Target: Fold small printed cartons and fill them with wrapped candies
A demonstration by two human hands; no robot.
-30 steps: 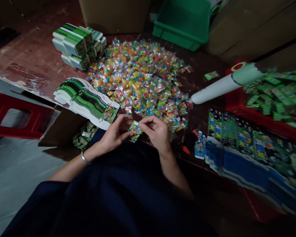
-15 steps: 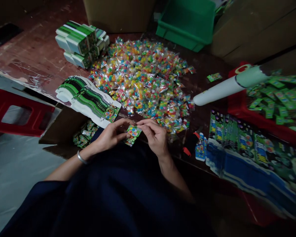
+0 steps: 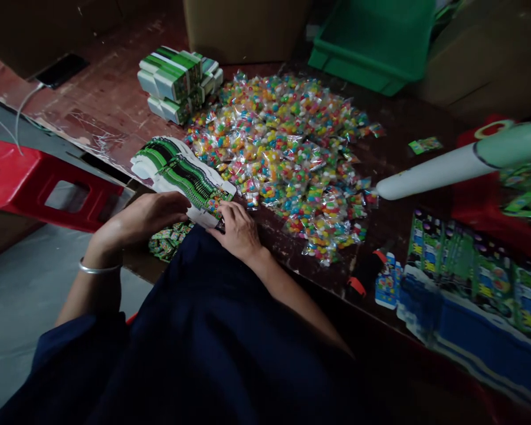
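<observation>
the small green box that was held between both hands is gone from view. the left hand [image 3: 144,217] now rests with fingers loosely curled at the near end of the fanned stack of flat box blanks [image 3: 181,174] on the worktop [image 3: 110,106], just above the carton of filled boxes [image 3: 170,241]; whether it holds anything i cannot tell. the right hand [image 3: 235,229] presses fingertips on the stack's front blank, gripping nothing yet. the pile of candy sachets [image 3: 287,153] lies just beyond. the print on the blanks is too small to read.

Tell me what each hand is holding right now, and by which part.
Both hands rest on the near end of the fanned stack of flat green cartons: left hand at its edge, right hand fingertips on the front carton. A closed grip cannot be told.
</observation>
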